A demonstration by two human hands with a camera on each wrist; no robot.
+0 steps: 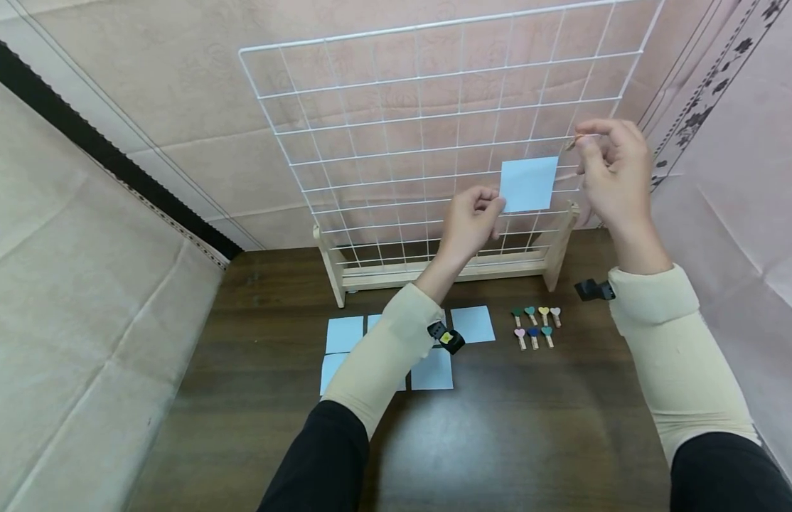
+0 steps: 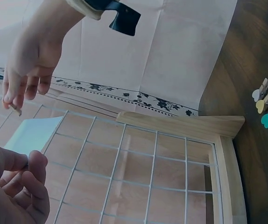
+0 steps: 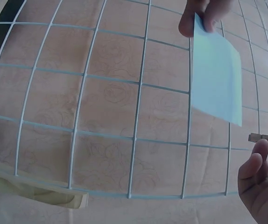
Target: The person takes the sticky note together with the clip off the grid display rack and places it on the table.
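A light blue paper square [image 1: 529,185] is pinched at its left edge by my left hand [image 1: 474,217], just in front of the white wire grid [image 1: 396,153]. In the right wrist view the paper [image 3: 216,74] hangs close to the wires. To the right of it, my right hand [image 1: 616,167] pinches a small wooden clothespin [image 3: 260,137] between thumb and fingers, apart from the paper. The clothespin's far end is partly hidden by the fingertips. Several clothespins with coloured hearts [image 1: 533,331] lie in two rows on the table.
More blue paper squares [image 1: 432,370] lie in rows on the dark wooden table [image 1: 517,441], partly covered by my left forearm. A wooden stand [image 1: 447,274] holds the grid upright at the back. Pale cloth [image 1: 102,306] hangs around the table.
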